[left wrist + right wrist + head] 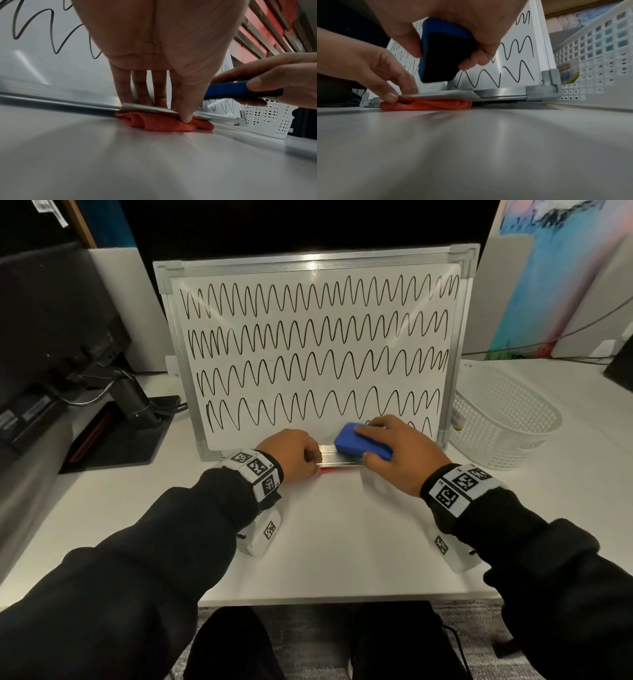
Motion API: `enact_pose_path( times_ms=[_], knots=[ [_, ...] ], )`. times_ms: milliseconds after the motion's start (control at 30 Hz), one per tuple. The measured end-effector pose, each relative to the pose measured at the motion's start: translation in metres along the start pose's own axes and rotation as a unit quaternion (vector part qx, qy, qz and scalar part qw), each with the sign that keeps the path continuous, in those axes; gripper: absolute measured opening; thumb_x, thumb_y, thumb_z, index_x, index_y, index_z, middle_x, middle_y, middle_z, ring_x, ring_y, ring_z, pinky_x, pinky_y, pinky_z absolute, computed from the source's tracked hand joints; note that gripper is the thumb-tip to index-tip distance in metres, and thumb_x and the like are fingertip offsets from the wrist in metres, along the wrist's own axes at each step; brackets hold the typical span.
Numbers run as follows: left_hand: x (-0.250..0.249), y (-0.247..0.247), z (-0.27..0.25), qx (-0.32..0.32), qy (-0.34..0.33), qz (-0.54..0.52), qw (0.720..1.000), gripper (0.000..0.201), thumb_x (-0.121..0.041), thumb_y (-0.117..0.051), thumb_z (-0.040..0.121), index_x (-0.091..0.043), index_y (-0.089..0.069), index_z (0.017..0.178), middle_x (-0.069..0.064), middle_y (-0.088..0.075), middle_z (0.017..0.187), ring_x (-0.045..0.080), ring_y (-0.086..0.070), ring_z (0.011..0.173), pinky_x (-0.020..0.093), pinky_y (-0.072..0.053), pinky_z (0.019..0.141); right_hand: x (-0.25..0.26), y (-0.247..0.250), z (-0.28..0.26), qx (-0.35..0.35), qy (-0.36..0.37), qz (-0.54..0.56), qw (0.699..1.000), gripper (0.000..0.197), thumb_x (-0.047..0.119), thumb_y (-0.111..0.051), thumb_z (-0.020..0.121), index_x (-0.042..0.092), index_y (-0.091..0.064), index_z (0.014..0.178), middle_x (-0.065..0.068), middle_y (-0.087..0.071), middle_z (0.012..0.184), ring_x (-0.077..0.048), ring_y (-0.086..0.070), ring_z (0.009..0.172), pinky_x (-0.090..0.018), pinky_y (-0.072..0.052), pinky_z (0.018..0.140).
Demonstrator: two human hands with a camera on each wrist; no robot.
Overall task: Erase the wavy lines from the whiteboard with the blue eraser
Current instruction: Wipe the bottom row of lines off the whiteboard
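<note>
A whiteboard (274, 440) in a silver frame leans upright on the white table, with several rows of black wavy lines (318, 330) across it. My right hand (371, 444) grips the blue eraser (349, 440) against the board's lower right; its black felt face (443, 58) shows in the right wrist view. Two waves (419, 426) remain right of the eraser; the strip to its left is blank. My left hand (310, 457) pinches the board's bottom rail (68, 100), fingers (142, 89) on top. Its thumb (186, 117) presses a folded orange cloth (163, 124) wedged under the rail.
A white perforated basket (507, 419) stands just right of the board. A dark monitor (51, 320) on a black stand (120, 422) is at the left. The table's near edge (342, 599) runs in front of my lap.
</note>
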State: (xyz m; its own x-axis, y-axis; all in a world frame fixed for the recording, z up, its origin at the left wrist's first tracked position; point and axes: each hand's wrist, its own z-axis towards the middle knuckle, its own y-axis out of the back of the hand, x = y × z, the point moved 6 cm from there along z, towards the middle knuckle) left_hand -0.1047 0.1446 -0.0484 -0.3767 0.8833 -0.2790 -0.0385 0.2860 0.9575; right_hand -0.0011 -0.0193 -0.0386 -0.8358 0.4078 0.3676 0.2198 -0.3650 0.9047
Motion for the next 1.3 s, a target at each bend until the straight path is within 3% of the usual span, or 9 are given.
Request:
enact_pose_path(
  times_ms=[167, 333, 467, 567, 733, 867, 1000, 1167, 1300],
  knots=[
    [-0.002, 0.000, 0.001, 0.001, 0.008, 0.005, 1.000, 0.018, -0.033, -0.069, 0.085, -0.025, -0.071, 0.102, -0.005, -0.063, 0.101, 0.015, -0.058, 0.088, 0.024, -0.043, 0.073, -0.005, -0.003, -0.001, 0.022, -0.016, -0.012, 1.000, 0.049, 0.040, -0.053, 0.090, 0.033, -0.049, 0.138, 0.008, -0.046, 0.134, -0.016, -0.051, 0.112, -0.028, -0.042, 0.089],
    [-0.012, -0.002, 0.004, -0.007, -0.001, 0.033, 0.999, 0.022, -0.039, -0.070, 0.083, -0.024, -0.067, 0.098, -0.005, -0.061, 0.095, 0.015, -0.058, 0.084, 0.023, -0.040, 0.067, -0.011, 0.010, -0.003, -0.048, -0.031, 0.015, 0.998, 0.046, 0.040, -0.052, 0.089, 0.032, -0.053, 0.135, 0.009, -0.049, 0.127, -0.014, -0.053, 0.104, -0.031, -0.047, 0.086],
    [-0.022, -0.006, 0.008, -0.003, -0.027, 0.040, 0.999, 0.020, -0.038, -0.069, 0.084, -0.028, -0.069, 0.101, -0.006, -0.063, 0.097, 0.015, -0.059, 0.084, 0.024, -0.039, 0.067, -0.012, 0.003, -0.006, -0.002, -0.035, -0.002, 0.999, 0.048, 0.042, -0.052, 0.088, 0.032, -0.054, 0.134, 0.008, -0.051, 0.127, -0.015, -0.054, 0.105, -0.030, -0.046, 0.088],
    [-0.021, -0.006, 0.011, -0.005, -0.024, 0.032, 0.999, 0.019, -0.040, -0.069, 0.083, -0.030, -0.071, 0.099, -0.008, -0.064, 0.097, 0.014, -0.058, 0.084, 0.025, -0.040, 0.069, -0.018, 0.015, -0.007, -0.060, -0.044, 0.035, 0.997, 0.047, 0.039, -0.053, 0.089, 0.030, -0.052, 0.136, 0.008, -0.049, 0.128, -0.014, -0.052, 0.106, -0.028, -0.043, 0.088],
    [-0.021, -0.007, 0.013, -0.002, -0.021, 0.037, 0.999, 0.021, -0.039, -0.070, 0.084, -0.030, -0.071, 0.102, -0.008, -0.064, 0.098, 0.014, -0.059, 0.085, 0.025, -0.041, 0.070, -0.018, 0.002, -0.009, 0.010, -0.042, 0.010, 0.999, 0.048, 0.040, -0.054, 0.088, 0.032, -0.052, 0.135, 0.007, -0.051, 0.126, -0.016, -0.054, 0.106, -0.030, -0.045, 0.089],
    [-0.022, -0.007, 0.012, -0.008, -0.026, 0.036, 0.999, 0.020, -0.038, -0.069, 0.084, -0.030, -0.071, 0.102, -0.008, -0.063, 0.100, 0.015, -0.059, 0.088, 0.025, -0.041, 0.071, -0.018, 0.013, -0.010, -0.056, -0.040, 0.029, 0.997, 0.048, 0.037, -0.053, 0.092, 0.029, -0.050, 0.138, 0.006, -0.047, 0.130, -0.014, -0.051, 0.108, -0.025, -0.039, 0.087],
    [-0.024, -0.005, 0.010, -0.015, -0.032, 0.047, 0.998, 0.019, -0.037, -0.068, 0.085, -0.030, -0.071, 0.103, -0.008, -0.063, 0.098, 0.015, -0.058, 0.086, 0.025, -0.039, 0.069, -0.016, -0.001, -0.009, 0.019, -0.032, 0.012, 0.999, 0.048, 0.038, -0.054, 0.091, 0.029, -0.051, 0.138, 0.005, -0.050, 0.127, -0.016, -0.053, 0.109, -0.026, -0.040, 0.088],
    [-0.022, -0.005, 0.010, -0.021, -0.035, 0.042, 0.998, 0.017, -0.038, -0.069, 0.085, -0.030, -0.071, 0.101, -0.014, -0.055, 0.091, 0.011, -0.053, 0.083, 0.024, -0.037, 0.070, -0.017, 0.012, -0.007, -0.055, -0.030, 0.040, 0.997, 0.047, 0.039, -0.053, 0.093, 0.029, -0.049, 0.138, 0.008, -0.047, 0.131, -0.013, -0.051, 0.111, -0.024, -0.039, 0.090],
    [-0.022, -0.007, 0.010, -0.021, -0.037, 0.043, 0.998, 0.019, -0.038, -0.067, 0.087, -0.029, -0.071, 0.103, -0.013, -0.057, 0.094, 0.011, -0.054, 0.084, 0.024, -0.038, 0.071, -0.020, 0.009, -0.008, -0.041, -0.038, 0.024, 0.998, 0.047, 0.040, -0.052, 0.092, 0.030, -0.050, 0.138, 0.007, -0.048, 0.130, -0.013, -0.051, 0.109, -0.026, -0.041, 0.087]
  ],
)
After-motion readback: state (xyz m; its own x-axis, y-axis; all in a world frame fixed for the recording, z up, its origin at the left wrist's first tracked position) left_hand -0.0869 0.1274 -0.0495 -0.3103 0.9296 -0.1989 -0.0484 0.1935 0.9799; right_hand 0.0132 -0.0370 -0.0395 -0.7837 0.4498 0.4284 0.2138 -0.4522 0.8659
